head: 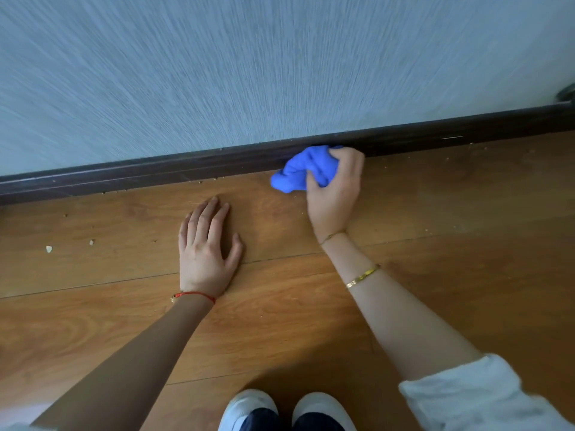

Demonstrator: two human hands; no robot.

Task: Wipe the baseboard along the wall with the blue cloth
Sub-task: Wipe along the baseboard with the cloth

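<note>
A dark brown baseboard (186, 169) runs along the foot of a pale textured wall (249, 73), slanting up toward the right. My right hand (336, 188) grips a bunched blue cloth (298, 172) and presses it against the baseboard where it meets the floor. My left hand (207, 247) lies flat on the wooden floor (124, 306) with fingers spread, a little left of the cloth and short of the baseboard. It holds nothing.
Small crumbs and pale flakes (49, 248) lie on the floor along the baseboard, left and right of the cloth. My two white shoes (286, 412) show at the bottom edge. A dark round object (566, 93) sits at the far right by the wall.
</note>
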